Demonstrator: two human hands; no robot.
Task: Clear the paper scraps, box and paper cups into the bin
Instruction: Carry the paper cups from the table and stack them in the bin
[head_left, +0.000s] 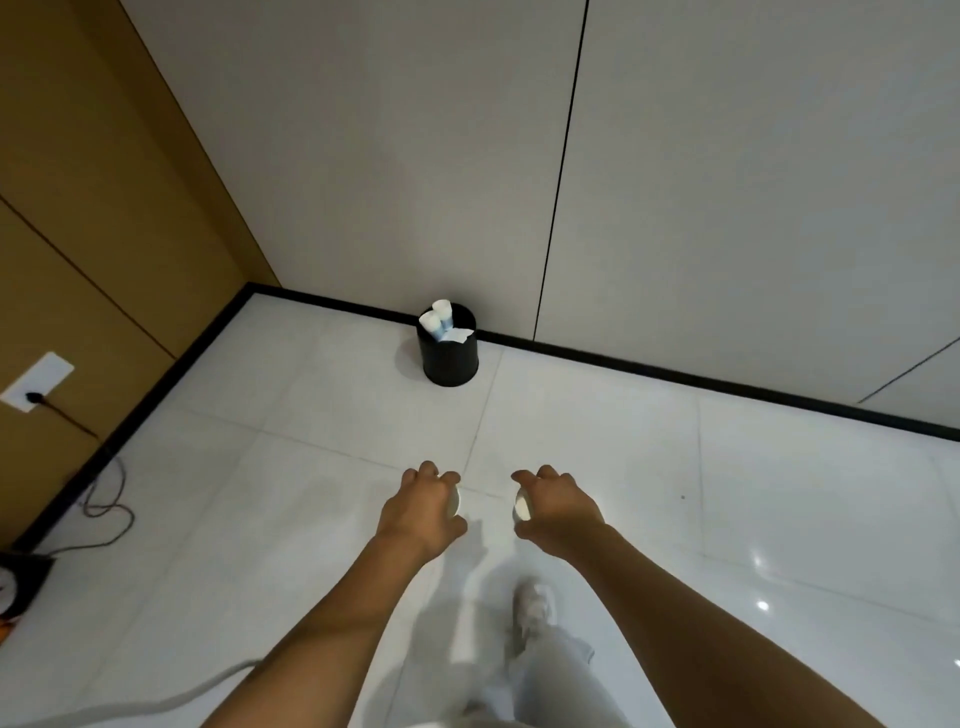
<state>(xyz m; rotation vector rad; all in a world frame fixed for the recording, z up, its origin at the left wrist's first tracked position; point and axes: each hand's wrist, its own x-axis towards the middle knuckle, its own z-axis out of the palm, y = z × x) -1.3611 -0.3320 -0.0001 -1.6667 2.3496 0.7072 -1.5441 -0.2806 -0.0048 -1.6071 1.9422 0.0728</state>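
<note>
Two cups carried toward the bin

Left hand (423, 512) and right hand (556, 506) each curl round a cup, well short of the bin (449, 358) by the floor's far edge; light, crushable, best held gently around the walls.

cups (521, 505) mostly hidden under hands (422, 512) | bin (451, 358) contents too small | black device (21, 582) cut off left

Evenly, softly lit from overhead. Bright glare spots on the glossy floor (758, 561) well right of the bin (450, 353), faint shadow pooled left of its base. Mildly soft throughout (shoe (535, 603) smeared by motion). Wall seams bowed by wide-angle distortion toward the edges.
</note>
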